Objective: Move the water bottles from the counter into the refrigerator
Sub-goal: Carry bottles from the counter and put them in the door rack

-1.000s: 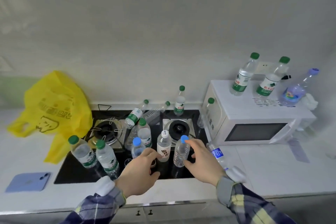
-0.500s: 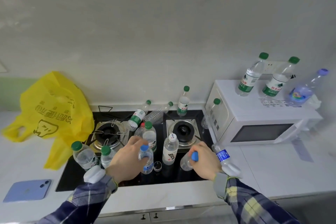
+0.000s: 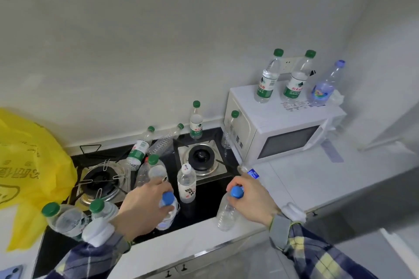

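Both hands now hold blue-capped water bottles above the stovetop.

Since a second ago, the left hand [image 3: 145,205] has closed around a bottle [image 3: 167,212] at 6 o'clock, upright; the right hand [image 3: 251,199] has lifted its bottle [image 3: 226,213] by the neck, cap pointing 1 o'clock. Carrying to the refrigerator looks next.

The light is soft and even, shadows are weak; the edges bend strongly and details look slightly blurred.

1 head-worn view looks forward and down, close over the counter [image 3: 294,179] toward the wall.
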{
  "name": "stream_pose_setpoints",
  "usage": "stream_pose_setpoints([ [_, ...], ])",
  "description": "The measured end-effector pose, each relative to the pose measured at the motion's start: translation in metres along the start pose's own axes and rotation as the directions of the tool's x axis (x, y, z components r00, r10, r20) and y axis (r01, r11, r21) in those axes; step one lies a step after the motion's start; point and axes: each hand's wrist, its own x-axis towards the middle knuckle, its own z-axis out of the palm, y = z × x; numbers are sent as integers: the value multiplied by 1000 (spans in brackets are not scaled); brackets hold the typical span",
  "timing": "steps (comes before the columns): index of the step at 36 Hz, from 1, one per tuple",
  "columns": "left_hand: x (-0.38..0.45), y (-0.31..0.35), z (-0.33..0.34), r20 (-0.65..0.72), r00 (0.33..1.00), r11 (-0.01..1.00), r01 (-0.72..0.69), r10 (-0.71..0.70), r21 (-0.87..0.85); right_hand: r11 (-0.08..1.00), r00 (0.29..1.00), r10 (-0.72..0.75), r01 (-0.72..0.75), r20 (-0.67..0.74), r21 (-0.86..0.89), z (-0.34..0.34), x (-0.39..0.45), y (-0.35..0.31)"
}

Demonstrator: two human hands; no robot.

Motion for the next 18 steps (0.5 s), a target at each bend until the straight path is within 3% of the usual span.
stream_pose_setpoints([
  [4, -2, 46, -25, -1, 986, 986, -167, 167, 14, 993, 996, 76, -72, -49, 91, -16, -25, 23],
  [10, 14, 111, -36, 5, 950, 944, -311, 314, -113, 980, 985, 155, -144, -80, 135, -45, -58, 39],
  [13, 27, 154, -30, 0, 907, 899, -419, 422, -127, 973, 972, 213, -201, -98, 112, -67, -85, 56],
  [15, 38, 199, -20, 11, 841, 834, -536, 541, -130, 950, 945, 300, -284, -133, 131, -93, -117, 72],
  [17, 41, 218, -20, 17, 828, 821, -553, 561, -141, 941, 932, 332, -317, -144, 121, -106, -128, 76],
  [18, 46, 257, -14, 20, 775, 769, -623, 632, -142, 920, 901, 386, -361, -196, 152, -124, -156, 92],
])
